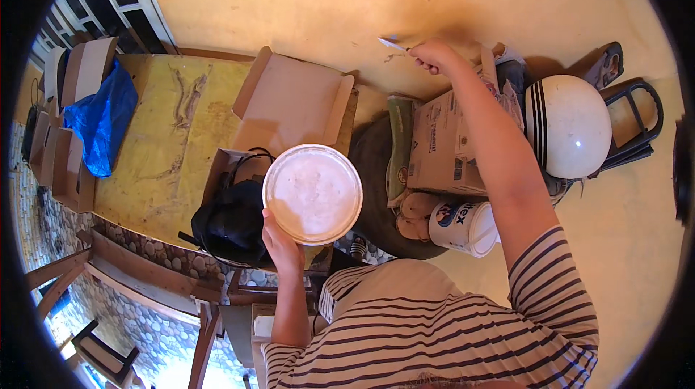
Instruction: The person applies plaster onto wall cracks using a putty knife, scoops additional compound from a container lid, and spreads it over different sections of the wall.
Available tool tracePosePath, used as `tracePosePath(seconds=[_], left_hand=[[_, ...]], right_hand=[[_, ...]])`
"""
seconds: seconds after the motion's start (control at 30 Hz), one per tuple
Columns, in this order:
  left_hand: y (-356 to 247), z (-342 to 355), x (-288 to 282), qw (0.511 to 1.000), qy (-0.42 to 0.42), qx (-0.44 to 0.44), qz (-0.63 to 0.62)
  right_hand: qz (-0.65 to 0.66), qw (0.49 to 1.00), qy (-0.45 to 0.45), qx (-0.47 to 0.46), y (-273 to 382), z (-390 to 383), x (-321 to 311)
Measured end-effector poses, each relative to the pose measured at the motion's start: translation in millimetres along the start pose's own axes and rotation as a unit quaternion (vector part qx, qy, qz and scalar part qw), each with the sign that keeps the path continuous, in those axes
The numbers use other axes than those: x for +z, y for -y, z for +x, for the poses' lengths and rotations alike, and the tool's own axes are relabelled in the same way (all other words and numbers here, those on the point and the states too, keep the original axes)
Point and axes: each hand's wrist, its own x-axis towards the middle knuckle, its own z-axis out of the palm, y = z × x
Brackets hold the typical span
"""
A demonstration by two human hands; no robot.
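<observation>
Round white dish (313, 193) — with a yellow wall (289, 5) ahead and a yellow table (137, 186) to the left — is held up in front of the person's striped shirt (391, 324), its lower left edge grasped by the left hand (281, 244). The right hand (433, 58), arm outstretched, clenches a small bladed tool (392, 44) at the wall; whether the blade touches cannot be told.

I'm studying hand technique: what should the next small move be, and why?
Probably a light stroke along the marked wall: the right hand holds a small bladed tool near it, contact unclear, and the left hand supports a round lid or tub.
</observation>
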Motion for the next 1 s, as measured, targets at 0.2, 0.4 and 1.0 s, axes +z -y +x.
tracePosePath(seconds=[0.2,0.4,1.0], left_hand=[[0,3,-9,1.000,-0.007,-0.003,-0.002],[-3,3,-10,0.999,-0.042,0.004,0.006],[-3,9,4,1.000,-0.019,-0.011,-0.005]], right_hand=[[-0.015,0.999,-0.023,-0.019,22,11,-24],[-0.027,1.000,0.003,0.009,43,12,-35],[-0.134,0.975,0.143,-0.105,60,-61,-25]])
